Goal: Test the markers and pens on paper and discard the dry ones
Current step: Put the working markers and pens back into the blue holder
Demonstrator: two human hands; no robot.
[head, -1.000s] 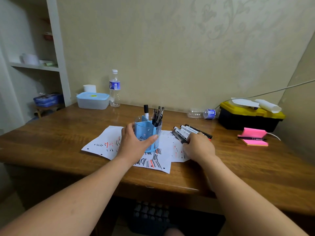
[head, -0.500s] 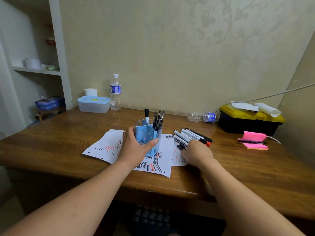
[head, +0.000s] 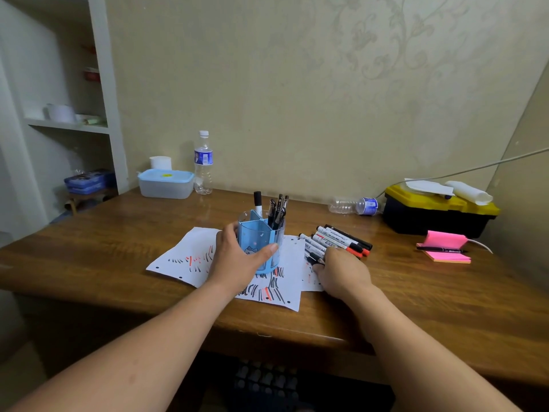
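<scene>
Both forearms come in from six o'clock over the near edge of the worktop [head: 89,263]. The left hand [head: 237,260] is wrapped round the blue pen holder [head: 257,233], thumb across its front face, fingers round the side at nine o'clock. The right hand [head: 341,272] lies palm down just at the holder's three o'clock, fingers bent onto the near ends of the loose markers [head: 335,240]; whether they actually pinch one, I cannot tell.

The holder stands upright on overlapping sheets of paper [head: 184,257] scribbled with black and red strokes. Inside it, one black-capped marker [head: 258,202] stands alone at the far left; a clutch of dark pens [head: 277,209] leans in the compartment at its three o'clock. The loose markers lie side by side, partly on paper, partly on bare wood, red and black caps at their four-o'clock ends.

Further out at three o'clock sits a pink sticky-note pad [head: 445,242] with a black pen [head: 439,249] across it. At two o'clock there's a black toolbox [head: 430,221] with a yellow lid and white paper on top; at one o'clock, just beside it, a clear bottle [head: 353,206] lies on its side. At eleven o'clock a water bottle [head: 203,165] stands upright, just beside a blue-lidded tub [head: 165,183]; at ten o'clock, beyond the worktop, there's a white shelf [head: 68,126].
</scene>
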